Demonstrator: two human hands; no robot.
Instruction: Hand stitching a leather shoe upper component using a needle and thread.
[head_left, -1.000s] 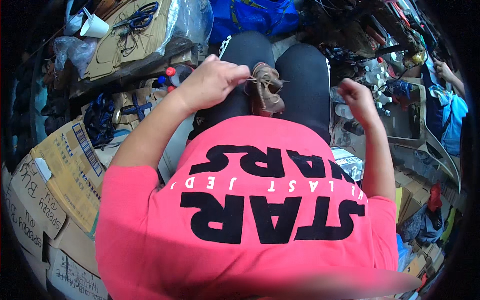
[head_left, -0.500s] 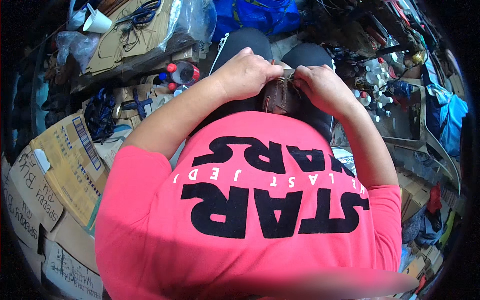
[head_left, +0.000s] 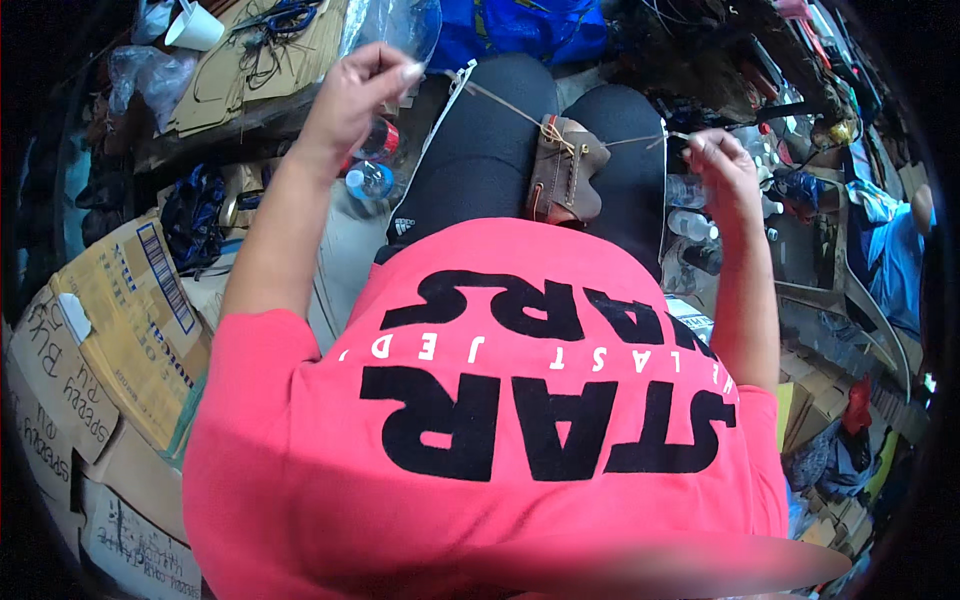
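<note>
A brown leather shoe piece point(head_left: 568, 180) with stitching and a moccasin-like shape rests between my black-clad thighs. A thin tan shoelace point(head_left: 625, 140) is looped through its eyelets and knotted at the top, its two ends stretched out to either side. My left hand point(head_left: 360, 92) is raised at the upper left, thumb and fingers pinched on one lace end; the last stretch near the fingertips is hard to see. On the right, my right hand point(head_left: 728, 165) pinches the other end. Both hands are well apart from the leather.
Plastic bottles point(head_left: 690, 222) stand beside my right leg, and a blue-labelled bottle point(head_left: 370, 180) is by my left. Scissors point(head_left: 290, 15) lie on stacked cardboard point(head_left: 225, 85) at the upper left. A blue bag point(head_left: 520, 30) sits ahead; cardboard boxes point(head_left: 125, 320) crowd the left.
Both hands were close together at the shoe's lace; they have spread wide apart, left hand up and left, right hand to the right, drawing the lace ends out. The shoe is now uncovered.
</note>
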